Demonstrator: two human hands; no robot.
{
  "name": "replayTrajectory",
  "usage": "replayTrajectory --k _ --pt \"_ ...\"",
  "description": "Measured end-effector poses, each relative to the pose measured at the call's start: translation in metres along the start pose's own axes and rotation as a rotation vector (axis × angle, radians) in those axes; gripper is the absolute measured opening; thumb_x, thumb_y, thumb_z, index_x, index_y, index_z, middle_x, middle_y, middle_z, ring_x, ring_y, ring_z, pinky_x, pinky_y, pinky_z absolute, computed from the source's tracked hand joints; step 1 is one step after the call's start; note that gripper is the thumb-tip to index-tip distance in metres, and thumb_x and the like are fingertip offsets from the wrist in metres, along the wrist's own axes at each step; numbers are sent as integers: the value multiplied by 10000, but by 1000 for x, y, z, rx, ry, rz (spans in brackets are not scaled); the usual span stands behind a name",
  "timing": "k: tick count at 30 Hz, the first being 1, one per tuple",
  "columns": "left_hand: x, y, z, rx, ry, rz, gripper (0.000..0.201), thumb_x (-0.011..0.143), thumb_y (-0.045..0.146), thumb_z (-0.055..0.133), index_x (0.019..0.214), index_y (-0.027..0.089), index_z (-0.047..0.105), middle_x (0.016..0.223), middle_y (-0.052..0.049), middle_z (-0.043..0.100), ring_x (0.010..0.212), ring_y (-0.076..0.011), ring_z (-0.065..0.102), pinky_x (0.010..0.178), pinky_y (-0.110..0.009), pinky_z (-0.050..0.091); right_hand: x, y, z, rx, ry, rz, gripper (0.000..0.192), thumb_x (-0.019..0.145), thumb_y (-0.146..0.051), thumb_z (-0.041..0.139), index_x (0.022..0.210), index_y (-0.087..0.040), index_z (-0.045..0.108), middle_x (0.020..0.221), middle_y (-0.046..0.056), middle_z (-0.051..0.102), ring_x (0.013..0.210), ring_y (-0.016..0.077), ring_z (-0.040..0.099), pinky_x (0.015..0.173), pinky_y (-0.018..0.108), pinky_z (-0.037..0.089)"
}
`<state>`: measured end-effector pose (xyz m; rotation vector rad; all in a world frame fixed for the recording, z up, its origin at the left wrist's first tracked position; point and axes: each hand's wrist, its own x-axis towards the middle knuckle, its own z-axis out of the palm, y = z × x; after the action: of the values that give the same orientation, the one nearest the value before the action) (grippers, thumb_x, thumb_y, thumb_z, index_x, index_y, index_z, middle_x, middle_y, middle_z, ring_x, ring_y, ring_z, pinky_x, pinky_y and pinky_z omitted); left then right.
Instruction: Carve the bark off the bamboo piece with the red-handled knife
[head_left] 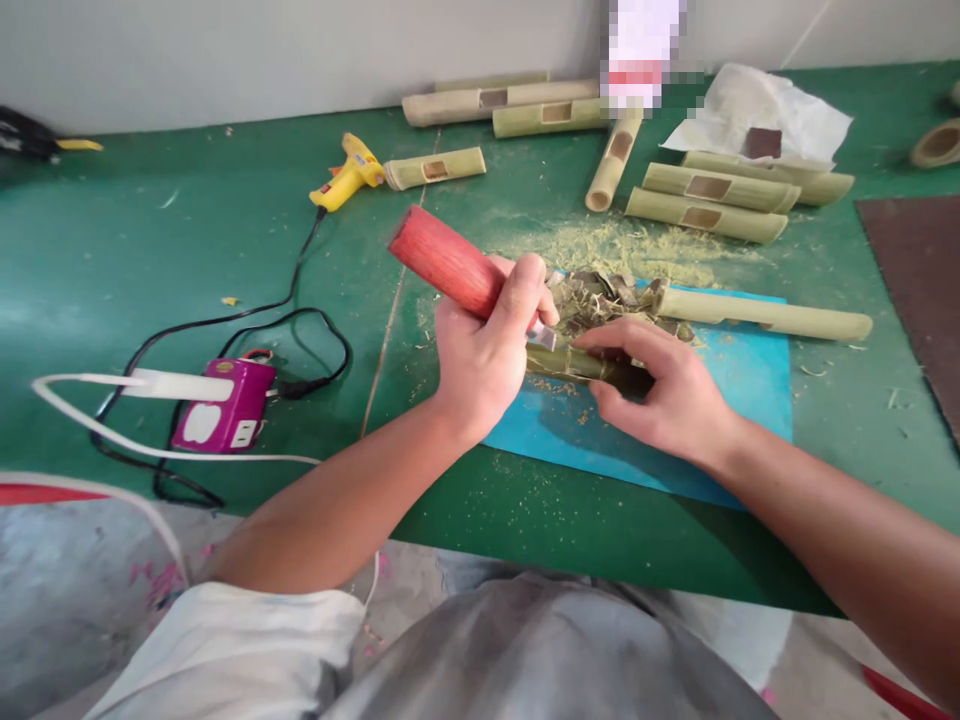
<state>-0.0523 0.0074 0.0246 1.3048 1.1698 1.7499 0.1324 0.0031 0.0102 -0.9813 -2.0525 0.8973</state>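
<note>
My left hand [484, 355] is closed around the thick red wooden handle of a chisel [450, 260]. Its short metal blade points down at a bamboo tube [551, 361] lying on a blue sheet [720, 440]. Whether the blade's edge touches the bamboo I cannot tell. From the other side, my right hand [660, 385] grips the same tube between thumb and fingers, hiding its right end. Just behind the hands is a heap of bamboo shavings and dry scraps [600, 295]. Another bamboo tube [795, 315] rests at the sheet's right edge.
Several cut bamboo tubes [709, 188] lie along the back of the green table [247, 230]. A yellow glue gun [347, 178] is at back left, its black cord running to a purple power adapter [225, 405]. A white plastic bag [772, 115] and dark brown mat [919, 270] are right.
</note>
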Motion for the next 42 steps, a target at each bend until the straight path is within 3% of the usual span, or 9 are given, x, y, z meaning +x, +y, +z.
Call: replayTrajectory --k 5,9,12,16,20,25,32,42 --pt "5 -9 -4 29 7 61 562 984 649 521 626 228 619 592 5 620 455 -95 462 442 -303 384 -7 6 3 13 -9 39 539 744 -125 615 1274 -218 592 1005 35 678 830 171 647 774 347 579" --pt "-1 -6 -4 33 0 293 489 1001 577 528 679 234 663 641 -16 643 580 -138 580 571 -326 487 -8 7 6 -10 -20 23 512 775 -140 622 1275 -232 570 1004 37 670 852 179 646 773 344 577" --pt "-9 -4 -5 64 -135 383 332 1001 440 574 780 219 684 731 -19 683 670 -137 636 657 -313 543 -7 7 5 -87 -15 -23 454 794 -149 631 1239 -222 585 983 44 669 853 188 640 751 341 566" --pt "-15 -4 -8 170 -324 378 185 963 368 645 877 211 695 819 -29 728 763 -142 690 730 -303 578 -10 5 0 -386 -33 -92 149 864 -321 670 959 -210 640 904 85 672 840 242 613 734 393 521" --pt "-16 -3 -8 180 -368 392 167 959 346 655 880 205 697 816 -30 720 744 -134 687 718 -288 577 -16 3 -4 -635 -66 -138 183 889 -352 622 768 -217 599 772 86 631 723 233 550 656 398 448" --pt "-17 -5 -7 193 -371 377 183 967 335 640 860 196 693 802 -29 724 745 -129 691 722 -277 575 -19 2 -2 -579 -72 -208 194 916 -314 609 753 -214 578 771 85 617 730 229 550 669 384 473" --pt "-20 -10 -6 199 -323 316 237 973 363 629 816 195 688 730 -16 701 671 -119 655 650 -267 552 -18 2 -2 -512 -102 -149 187 894 -317 650 759 -233 550 781 63 586 741 216 514 664 360 442" --pt "-21 -8 -4 187 -359 254 186 940 317 677 808 187 659 722 -6 678 642 -104 628 627 -250 525 -19 0 3 -513 -75 -165 160 891 -302 652 783 -223 565 789 70 604 730 214 539 652 355 458"
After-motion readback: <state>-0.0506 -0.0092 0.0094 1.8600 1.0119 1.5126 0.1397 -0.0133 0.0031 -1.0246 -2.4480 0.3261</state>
